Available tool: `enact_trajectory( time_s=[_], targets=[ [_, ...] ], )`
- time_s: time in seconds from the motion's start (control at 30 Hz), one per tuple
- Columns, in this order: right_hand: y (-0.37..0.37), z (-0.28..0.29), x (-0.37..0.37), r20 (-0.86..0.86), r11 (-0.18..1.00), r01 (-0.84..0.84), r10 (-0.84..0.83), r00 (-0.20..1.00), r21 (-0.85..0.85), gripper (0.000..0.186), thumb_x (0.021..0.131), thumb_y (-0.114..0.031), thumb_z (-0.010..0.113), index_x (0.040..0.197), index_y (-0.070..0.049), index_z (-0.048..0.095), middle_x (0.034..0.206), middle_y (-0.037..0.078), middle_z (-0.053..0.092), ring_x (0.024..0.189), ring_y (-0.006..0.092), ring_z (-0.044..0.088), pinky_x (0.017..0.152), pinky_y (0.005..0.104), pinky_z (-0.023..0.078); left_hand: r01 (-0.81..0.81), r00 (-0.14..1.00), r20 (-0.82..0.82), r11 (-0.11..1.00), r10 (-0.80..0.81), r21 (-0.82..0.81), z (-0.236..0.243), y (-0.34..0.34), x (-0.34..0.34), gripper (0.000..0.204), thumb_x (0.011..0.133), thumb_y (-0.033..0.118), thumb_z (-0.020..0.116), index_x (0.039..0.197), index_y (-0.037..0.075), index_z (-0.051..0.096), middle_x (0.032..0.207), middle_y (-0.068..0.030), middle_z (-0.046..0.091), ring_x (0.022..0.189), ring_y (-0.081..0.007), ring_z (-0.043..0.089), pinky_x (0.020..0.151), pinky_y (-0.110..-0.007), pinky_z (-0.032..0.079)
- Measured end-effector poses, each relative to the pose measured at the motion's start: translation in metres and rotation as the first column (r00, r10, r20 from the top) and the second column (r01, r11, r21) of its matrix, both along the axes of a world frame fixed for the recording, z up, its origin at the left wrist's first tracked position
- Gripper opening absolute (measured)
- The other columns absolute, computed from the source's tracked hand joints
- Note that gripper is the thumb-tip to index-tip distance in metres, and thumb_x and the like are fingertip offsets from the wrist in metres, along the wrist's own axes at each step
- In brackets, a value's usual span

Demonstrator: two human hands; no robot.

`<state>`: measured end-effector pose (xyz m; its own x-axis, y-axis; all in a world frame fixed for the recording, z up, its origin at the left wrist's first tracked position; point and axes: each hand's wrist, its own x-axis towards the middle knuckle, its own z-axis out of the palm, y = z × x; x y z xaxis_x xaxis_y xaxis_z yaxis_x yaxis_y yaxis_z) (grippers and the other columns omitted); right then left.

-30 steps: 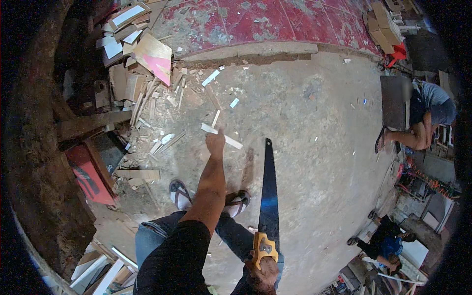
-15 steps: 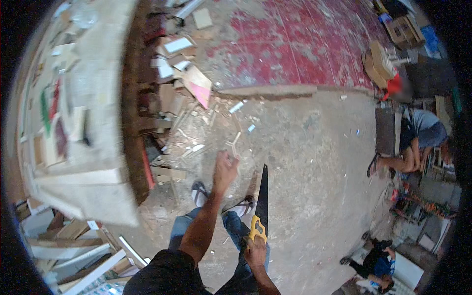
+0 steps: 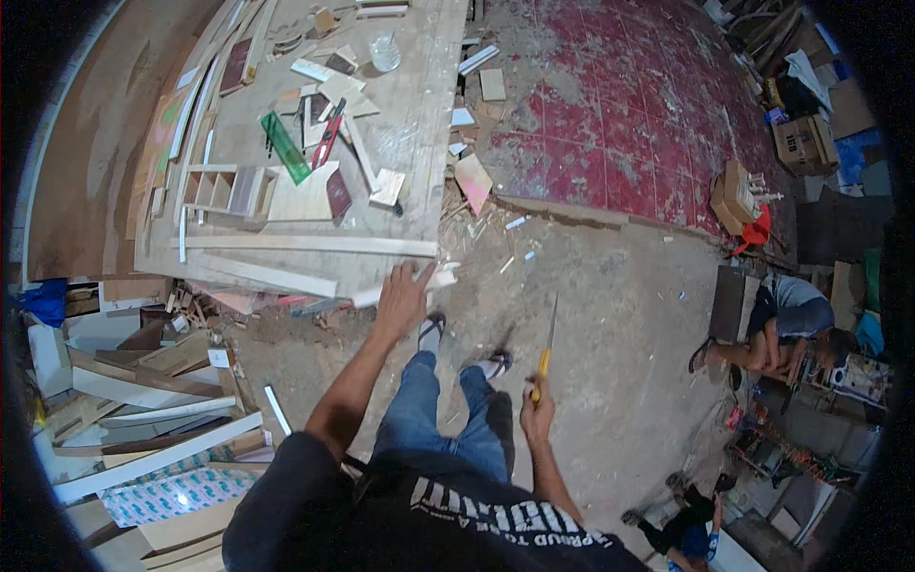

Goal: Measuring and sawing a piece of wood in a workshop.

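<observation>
In my right hand is a handsaw, gripped by its yellow handle, the blade pointing away from me and seen nearly edge-on. My left hand is stretched out to the table's near corner, fingers extended, holding nothing. Its fingertips are by the end of a long pale wooden strip; whether they touch it I cannot tell. A second strip lies closer to me on the worktable. Farther back are a green ruler-like piece, a red hand tool and a small compartmented wooden frame.
Long boards and offcuts are heaped at the lower left. Wood scraps litter the floor by the table, near the step up to worn red tiles. One person sits at the right, another at the lower right.
The view has swung left, bringing more of the table in. My left hand has gone from above the floor to the table's corner. The saw has turned from broadside to nearly edge-on.
</observation>
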<state>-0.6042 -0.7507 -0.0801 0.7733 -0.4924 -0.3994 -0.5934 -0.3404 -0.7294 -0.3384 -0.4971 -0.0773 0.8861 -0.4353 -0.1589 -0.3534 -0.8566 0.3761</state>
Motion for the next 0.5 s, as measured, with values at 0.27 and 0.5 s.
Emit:
enact_trajectory(
  time_s=[0.27, 0.5],
  targets=[
    [0.048, 0.130, 0.112, 0.078, 0.901, 0.163, -0.212, 0.974, 0.402, 0.058, 0.099, -0.026, 0.061, 0.145, 0.001, 0.040, 0.081, 0.006, 0.062, 0.064, 0.0107, 0.057, 0.057, 0.0254, 0.048, 0.139, 0.990, 0.038, 0.989, -0.137, -0.050, -0.010, 0.024, 0.017, 0.060, 0.083, 0.016, 0.060, 0.142, 0.022, 0.051, 0.140, -0.0132, 0.041, 0.135, -0.0344, 0.031, 0.109, -0.057, 0.022],
    [0.098, 0.187, 0.172, 0.040, 0.898, 0.146, -0.179, 0.983, 0.416, 0.047, 0.098, -0.028, 0.062, 0.133, 0.002, 0.056, 0.072, 0.001, 0.058, 0.054, 0.0077, 0.051, 0.048, 0.0238, 0.041, 0.169, 0.984, 0.058, 0.985, -0.170, 0.027, -0.020, 0.046, 0.020, 0.044, 0.091, 0.020, 0.059, 0.133, 0.028, 0.058, 0.148, -0.0100, 0.037, 0.143, -0.0342, 0.023, 0.111, -0.060, 0.018]
  ],
)
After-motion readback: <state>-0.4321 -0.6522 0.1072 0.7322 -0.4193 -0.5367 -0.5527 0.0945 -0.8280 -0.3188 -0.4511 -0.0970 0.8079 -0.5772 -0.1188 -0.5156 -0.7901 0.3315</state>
